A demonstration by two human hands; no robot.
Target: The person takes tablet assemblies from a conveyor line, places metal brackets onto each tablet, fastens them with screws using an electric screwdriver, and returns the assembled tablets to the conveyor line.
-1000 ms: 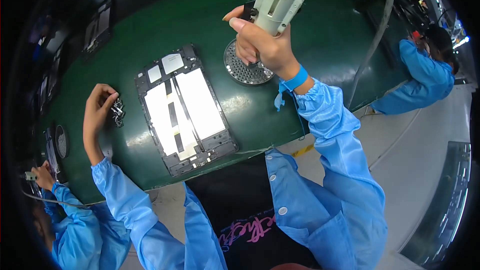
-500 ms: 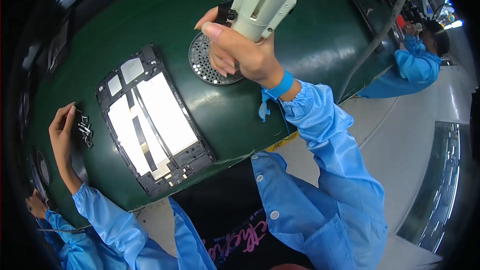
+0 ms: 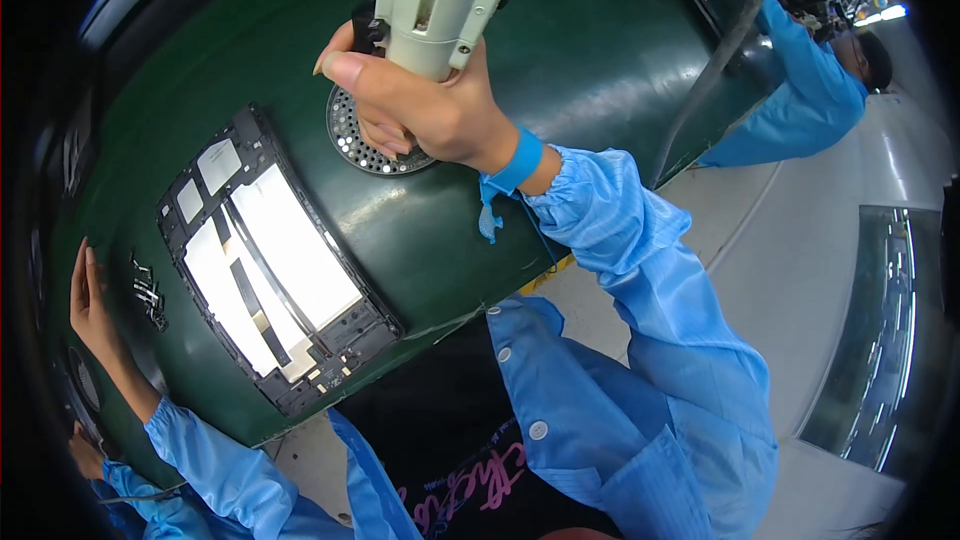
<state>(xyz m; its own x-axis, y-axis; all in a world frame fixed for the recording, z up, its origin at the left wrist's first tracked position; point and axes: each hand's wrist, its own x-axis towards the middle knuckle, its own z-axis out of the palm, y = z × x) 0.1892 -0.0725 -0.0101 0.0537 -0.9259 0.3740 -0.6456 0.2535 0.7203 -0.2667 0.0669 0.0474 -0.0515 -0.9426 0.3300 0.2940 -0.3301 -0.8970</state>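
Observation:
My right hand (image 3: 430, 105) is wrapped round the lower end of a pale green electric screwdriver (image 3: 445, 0); its tip is hidden behind the hand. Below that hand sits a round grey dish full of small holes (image 3: 350, 145), several of them filled with shiny bits. Between my hands lies an opened tablet (image 3: 275, 260), black-framed, with large white battery panels and dark ribbon cables showing. At the far left, my left hand (image 3: 92, 305) holds nothing visible and its fingers are stretched out. Next to it is a small heap of metal parts (image 3: 148, 295).
The green table (image 3: 590, 90) has its near edge close to my body. A thick grey cable (image 3: 715, 70) hangs down at the right. A co-worker in blue (image 3: 790, 110) is at the right; another person's sleeve (image 3: 145, 495) shows at lower left. Another perforated dish (image 3: 85, 380) lies there.
My view has shifted, so the table's things sit further left. My left hand's fingers have straightened away from the metal parts. My right hand still grips the electric screwdriver above the dish.

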